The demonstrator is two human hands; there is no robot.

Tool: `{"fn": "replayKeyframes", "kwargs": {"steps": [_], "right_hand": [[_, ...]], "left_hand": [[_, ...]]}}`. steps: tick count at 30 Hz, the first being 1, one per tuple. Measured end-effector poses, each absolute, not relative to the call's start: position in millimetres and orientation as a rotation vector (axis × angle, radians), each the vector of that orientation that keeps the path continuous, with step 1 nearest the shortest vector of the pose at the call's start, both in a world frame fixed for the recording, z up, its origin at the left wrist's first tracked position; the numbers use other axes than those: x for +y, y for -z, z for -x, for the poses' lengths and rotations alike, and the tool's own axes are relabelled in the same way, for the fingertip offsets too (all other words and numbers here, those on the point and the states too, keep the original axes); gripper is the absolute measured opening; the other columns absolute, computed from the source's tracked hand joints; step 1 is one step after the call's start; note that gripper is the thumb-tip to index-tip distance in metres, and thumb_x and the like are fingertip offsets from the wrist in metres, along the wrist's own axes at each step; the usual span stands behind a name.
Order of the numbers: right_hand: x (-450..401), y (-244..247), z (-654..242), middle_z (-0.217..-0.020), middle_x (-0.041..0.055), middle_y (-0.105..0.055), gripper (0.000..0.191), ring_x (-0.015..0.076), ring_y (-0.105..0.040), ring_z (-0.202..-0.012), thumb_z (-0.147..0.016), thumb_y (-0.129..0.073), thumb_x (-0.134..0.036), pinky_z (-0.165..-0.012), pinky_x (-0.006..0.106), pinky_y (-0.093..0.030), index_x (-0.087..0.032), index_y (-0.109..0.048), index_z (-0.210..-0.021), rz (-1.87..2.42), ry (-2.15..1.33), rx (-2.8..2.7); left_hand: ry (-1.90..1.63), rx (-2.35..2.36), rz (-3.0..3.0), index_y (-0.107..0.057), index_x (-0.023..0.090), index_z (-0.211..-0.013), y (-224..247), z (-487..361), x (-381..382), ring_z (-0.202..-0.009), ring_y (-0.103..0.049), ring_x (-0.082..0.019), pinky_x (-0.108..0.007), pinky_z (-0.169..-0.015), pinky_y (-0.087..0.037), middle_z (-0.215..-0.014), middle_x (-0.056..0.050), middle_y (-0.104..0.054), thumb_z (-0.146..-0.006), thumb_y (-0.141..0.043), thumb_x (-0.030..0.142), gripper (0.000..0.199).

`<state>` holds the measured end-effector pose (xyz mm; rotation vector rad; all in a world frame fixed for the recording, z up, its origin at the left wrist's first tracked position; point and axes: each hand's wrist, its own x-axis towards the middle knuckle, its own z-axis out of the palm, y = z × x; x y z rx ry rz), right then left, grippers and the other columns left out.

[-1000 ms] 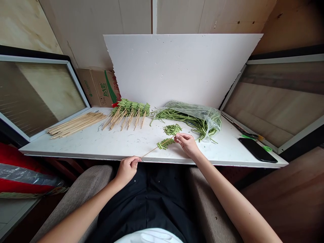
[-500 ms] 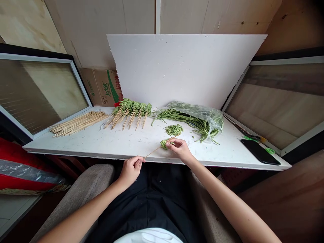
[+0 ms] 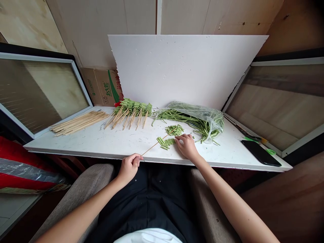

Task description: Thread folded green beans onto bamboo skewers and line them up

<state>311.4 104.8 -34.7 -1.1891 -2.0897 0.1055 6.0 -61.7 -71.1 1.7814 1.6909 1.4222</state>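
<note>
My left hand (image 3: 130,167) is closed around the lower end of a thin wooden skewer (image 3: 150,148), which points up and to the right over the tabletop. Cut green bean pieces (image 3: 165,143) lie lined up at the skewer's upper part; whether they are all threaded on it I cannot tell. My right hand (image 3: 186,145) rests at the right end of this row, fingers bent and together, fingertips against the beans; what sits between them is hidden. Just behind, the skewer's tip reaches a small pile of cut bean pieces (image 3: 174,129).
Loose skewers (image 3: 79,123) lie at the left. Filled bean skewers (image 3: 133,108) are stacked at the back beside a cardboard box (image 3: 100,87). Long beans (image 3: 177,116) spill from a clear plastic bag (image 3: 211,118). A black phone (image 3: 260,153) and scissors (image 3: 244,130) lie at the right.
My right hand has moved slightly right, off the skewer, to the end of the bean row. The bean pieces it covered now show spread in a line. My left hand keeps its skewer, shifted slightly left.
</note>
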Motion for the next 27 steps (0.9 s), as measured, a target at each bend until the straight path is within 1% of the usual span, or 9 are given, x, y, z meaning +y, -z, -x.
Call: {"fn": "replayKeyframes", "kwargs": {"steps": [2,5,8,13,15,18,21,24,27], "right_hand": [[107.5,36.5,-315.5,-0.104,0.0164,-0.074,0.029,0.0370,-0.057,-0.106,-0.102,-0.060,-0.037,-0.093,0.049,-0.044,-0.022,-0.084,-0.109,1.258,-0.032,-2.134],[112.3,38.0,-320.1,-0.101,0.0150,-0.074,0.026,0.0350,-0.058,-0.102,-0.101,-0.062,-0.037,-0.092,0.047,-0.044,-0.023,-0.085,-0.102,1.272,-0.067,-2.205],[116.3,40.2,-320.5,-0.099,0.0130,-0.076,0.025,0.0331,-0.059,-0.098,-0.099,-0.063,-0.035,-0.092,0.046,-0.044,-0.022,-0.084,-0.103,1.244,-0.122,-2.202],[113.6,39.7,-316.6,-0.096,0.0099,-0.078,0.020,0.0324,-0.061,-0.099,-0.097,-0.064,-0.032,-0.093,0.045,-0.047,-0.023,-0.080,-0.101,1.152,-0.205,-2.145],[111.9,37.3,-316.5,-0.096,0.0098,-0.078,0.021,0.0326,-0.061,-0.100,-0.097,-0.063,-0.034,-0.093,0.046,-0.047,-0.023,-0.080,-0.103,1.127,-0.232,-2.091],[112.6,33.8,-318.1,-0.101,0.0116,-0.076,0.029,0.0314,-0.062,-0.098,-0.100,-0.059,-0.039,-0.093,0.048,-0.048,-0.023,-0.079,-0.113,1.084,-0.297,-1.986],[115.6,31.9,-319.2,-0.109,0.0128,-0.074,0.038,0.0294,-0.063,-0.097,-0.099,-0.058,-0.050,-0.086,0.045,-0.051,-0.023,-0.079,-0.115,1.042,-0.518,-1.850],[116.2,30.1,-317.4,-0.113,0.0102,-0.075,0.044,0.0267,-0.065,-0.098,-0.093,-0.066,-0.063,-0.079,0.038,-0.053,-0.024,-0.078,-0.111,0.964,-0.859,-1.653],[112.9,25.6,-313.7,-0.111,0.0065,-0.076,0.043,0.0248,-0.067,-0.102,-0.088,-0.075,-0.064,-0.076,0.033,-0.054,-0.025,-0.078,-0.108,0.815,-1.134,-1.507]], "left_hand": [[-1.417,1.696,-1.785,-0.075,0.017,-0.085,71.9,-5.7,-61.7,-0.050,-0.052,-0.012,-0.023,-0.054,-0.039,-0.057,0.002,-0.058,-0.105,-0.051,0.038,0.038],[-1.417,1.695,-1.790,-0.075,0.017,-0.085,72.8,-5.7,-61.5,-0.050,-0.052,-0.012,-0.023,-0.055,-0.040,-0.057,0.002,-0.058,-0.105,-0.050,0.037,0.038],[-1.415,1.693,-1.802,-0.075,0.017,-0.086,73.5,-5.9,-61.1,-0.050,-0.053,-0.012,-0.023,-0.055,-0.040,-0.057,0.002,-0.058,-0.105,-0.051,0.037,0.037],[-1.419,1.694,-1.837,-0.075,0.017,-0.086,73.6,-5.6,-61.7,-0.051,-0.054,-0.012,-0.023,-0.056,-0.041,-0.057,0.002,-0.058,-0.105,-0.050,0.036,0.037],[-1.419,1.693,-1.852,-0.075,0.017,-0.086,72.9,-5.2,-62.2,-0.052,-0.055,-0.012,-0.023,-0.056,-0.042,-0.058,0.002,-0.059,-0.105,-0.050,0.036,0.037],[-1.424,1.689,-1.866,-0.076,0.017,-0.088,71.4,-5.0,-62.7,-0.053,-0.056,-0.013,-0.023,-0.057,-0.043,-0.060,0.001,-0.062,-0.106,-0.050,0.037,0.037],[-1.428,1.686,-1.869,-0.076,0.018,-0.088,70.7,-4.9,-62.8,-0.053,-0.057,-0.013,-0.024,-0.058,-0.044,-0.061,0.000,-0.064,-0.106,-0.050,0.037,0.036],[-1.423,1.681,-1.870,-0.075,0.017,-0.088,71.3,-4.5,-62.5,-0.053,-0.057,-0.013,-0.024,-0.058,-0.045,-0.061,0.000,-0.064,-0.106,-0.050,0.037,0.037],[-1.418,1.680,-1.871,-0.075,0.017,-0.088,72.8,-4.0,-61.9,-0.053,-0.057,-0.013,-0.024,-0.058,-0.045,-0.060,0.001,-0.063,-0.106,-0.050,0.037,0.037]]}}
